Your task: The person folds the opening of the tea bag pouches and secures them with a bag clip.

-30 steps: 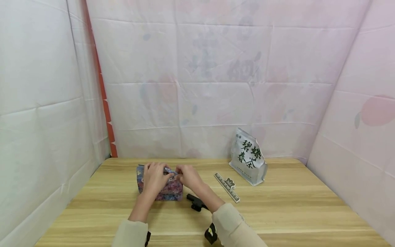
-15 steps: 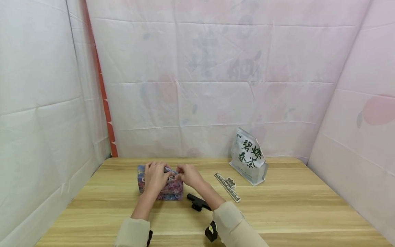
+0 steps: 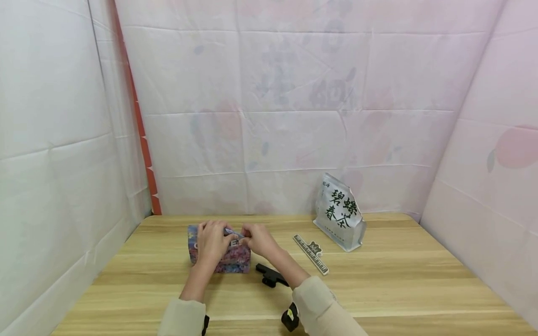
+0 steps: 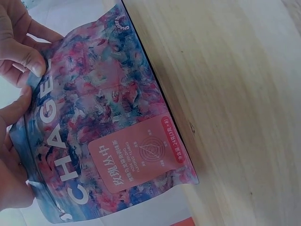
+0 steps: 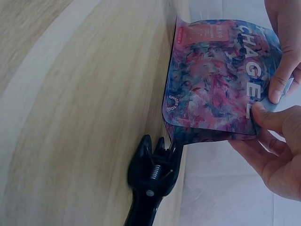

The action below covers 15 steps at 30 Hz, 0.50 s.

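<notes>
A pink and blue tea pouch lettered "CHAGE" (image 4: 101, 89) stands on the wooden table, its top edge between both hands. My left hand (image 3: 213, 240) grips the top from the left, thumb on the front and fingers behind. My right hand (image 3: 257, 240) pinches the top edge near the right corner, its thumb close to the left thumb. In the right wrist view the pouch (image 5: 211, 77) shows its printed front, with the right thumb pressed just below the top. Close to the pouch's right lower corner lies a black spring clip (image 5: 153, 176); the right forearm partly covers it in the head view.
A silver tea bag with dark characters (image 3: 338, 214) stands at the back right of the table (image 3: 399, 280). In front of it lies a flat clip with a piano-key pattern (image 3: 311, 254). White printed sheets (image 3: 294, 140) enclose the back and sides.
Both hands keep hold of the pouch's top edge, with only slight shifts of the fingers. More of the lettering shows between the hands than a second ago.
</notes>
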{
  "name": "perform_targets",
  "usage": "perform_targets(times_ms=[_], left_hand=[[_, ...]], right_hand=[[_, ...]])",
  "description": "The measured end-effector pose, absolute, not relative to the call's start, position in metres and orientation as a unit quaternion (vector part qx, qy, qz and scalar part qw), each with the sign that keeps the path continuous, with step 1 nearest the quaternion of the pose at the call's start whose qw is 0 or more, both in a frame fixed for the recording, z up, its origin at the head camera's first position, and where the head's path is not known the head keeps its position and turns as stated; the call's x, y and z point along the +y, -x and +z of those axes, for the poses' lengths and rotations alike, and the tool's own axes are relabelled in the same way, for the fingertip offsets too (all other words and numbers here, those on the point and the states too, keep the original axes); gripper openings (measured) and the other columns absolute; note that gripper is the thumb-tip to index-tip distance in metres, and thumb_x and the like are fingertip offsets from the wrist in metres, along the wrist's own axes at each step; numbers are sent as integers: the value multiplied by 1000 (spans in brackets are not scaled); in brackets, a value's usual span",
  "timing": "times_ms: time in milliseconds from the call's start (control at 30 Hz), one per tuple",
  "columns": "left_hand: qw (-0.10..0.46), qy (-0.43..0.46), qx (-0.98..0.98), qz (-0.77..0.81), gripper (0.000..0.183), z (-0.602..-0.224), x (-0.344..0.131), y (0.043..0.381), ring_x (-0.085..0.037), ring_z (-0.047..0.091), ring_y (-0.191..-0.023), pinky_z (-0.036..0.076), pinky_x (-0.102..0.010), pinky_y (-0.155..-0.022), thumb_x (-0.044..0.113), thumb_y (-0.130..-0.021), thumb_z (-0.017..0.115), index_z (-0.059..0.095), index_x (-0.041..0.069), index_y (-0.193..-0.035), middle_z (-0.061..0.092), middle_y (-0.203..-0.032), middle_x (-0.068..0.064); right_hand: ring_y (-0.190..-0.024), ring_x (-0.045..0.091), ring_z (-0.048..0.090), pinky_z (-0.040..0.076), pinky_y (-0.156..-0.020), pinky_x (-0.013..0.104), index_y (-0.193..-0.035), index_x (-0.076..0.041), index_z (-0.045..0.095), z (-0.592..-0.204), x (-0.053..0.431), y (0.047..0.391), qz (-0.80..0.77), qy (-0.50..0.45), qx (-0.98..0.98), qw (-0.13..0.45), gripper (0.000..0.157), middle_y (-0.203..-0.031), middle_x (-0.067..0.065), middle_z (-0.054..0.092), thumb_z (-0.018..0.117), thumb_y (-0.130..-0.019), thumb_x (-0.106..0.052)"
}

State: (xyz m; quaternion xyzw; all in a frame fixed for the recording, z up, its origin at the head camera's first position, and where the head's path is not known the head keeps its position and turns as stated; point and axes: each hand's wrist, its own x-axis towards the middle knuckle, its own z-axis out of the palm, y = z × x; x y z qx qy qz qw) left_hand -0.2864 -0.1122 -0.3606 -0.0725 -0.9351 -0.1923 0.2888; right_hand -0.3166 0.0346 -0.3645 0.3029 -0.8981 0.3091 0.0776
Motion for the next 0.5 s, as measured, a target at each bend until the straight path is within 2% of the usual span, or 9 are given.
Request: perform_targets(times_ms=[233,400,500], left_hand=[[289,70,-935,-194,20,-362,-113,286,-25,55,-89,31,-45,-93,27,-69,80,67,15,-79,65,-84,-1],[282,68,-937,-195,20,-360,-113,286,-24,56,-89,31,-46,-93,28,-69,80,68,15,-79,65,-84,0],[277,69,-938,-195,19,-358,-113,286,-25,56,-89,31,-46,-92,27,-70,79,68,16,-79,65,-84,0]], right_hand=[[-52,8,41,33,-48,21,-78,-9,57,-366,35,316,314,-308,-896,67,12,-64,-3,50,63,-86,-1],[-60,9,53,43,-53,22,-85,-8,58,-366,37,314,314,-314,-894,61,9,-73,0,59,63,-86,-1],[-71,13,60,47,-58,23,-94,-7,62,-364,37,312,311,-321,-892,66,9,-83,5,63,63,-86,-3]])
